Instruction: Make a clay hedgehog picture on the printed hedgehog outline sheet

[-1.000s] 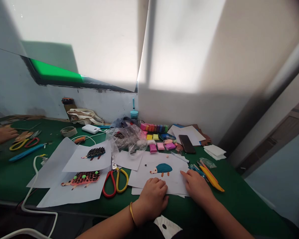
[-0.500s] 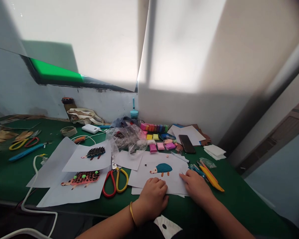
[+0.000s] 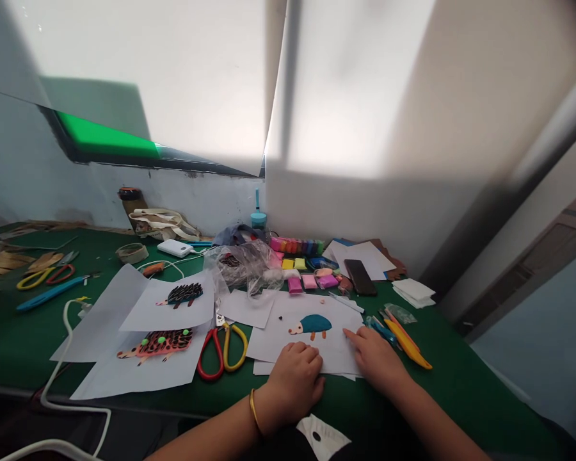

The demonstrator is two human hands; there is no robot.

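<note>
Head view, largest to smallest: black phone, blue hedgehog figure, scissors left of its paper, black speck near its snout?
1. Scissors, though they sit nearer the camera.
2. Black phone and blue hedgehog figure: too alike to rank.
3. Black speck, clearly smallest.

Looks like a craft corner, can't tell if it's home or workshop: green bench (image 3: 465, 374) against a scuffed wall (image 3: 211, 200), colourful clay-looking packs (image 3: 295, 286), hedgehog figures (image 3: 315, 324) on paper (image 3: 335, 360), scissors (image 3: 221, 328), white sheeting (image 3: 182, 70) partly covering the window (image 3: 108, 139).
</note>
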